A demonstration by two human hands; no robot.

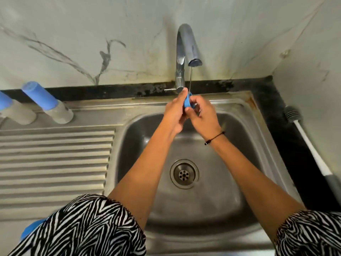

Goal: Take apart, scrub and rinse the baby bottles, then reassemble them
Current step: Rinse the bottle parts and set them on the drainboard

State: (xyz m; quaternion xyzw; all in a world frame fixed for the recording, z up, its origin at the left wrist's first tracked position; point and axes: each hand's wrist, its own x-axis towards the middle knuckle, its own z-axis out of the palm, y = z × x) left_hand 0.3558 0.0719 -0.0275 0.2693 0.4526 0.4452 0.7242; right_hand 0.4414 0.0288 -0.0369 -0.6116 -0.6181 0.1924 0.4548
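1. Trickle from the curved chrome faucet [186,52] fell on the small blue plastic bottle ring [187,102], edge-up between your hands.
2. Your left hand [175,113] and right hand [202,115] both pinched it above the steel sink basin [239,145].

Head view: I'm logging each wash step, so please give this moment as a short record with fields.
held part: small blue bottle ring, under a thin stream from the tap
left hand: grips the ring
right hand: pinches the ring
location: over the sink
bottles: two with blue caps at the back of the draining board, left of the basin
brush: lies on the counter to the right, untouched
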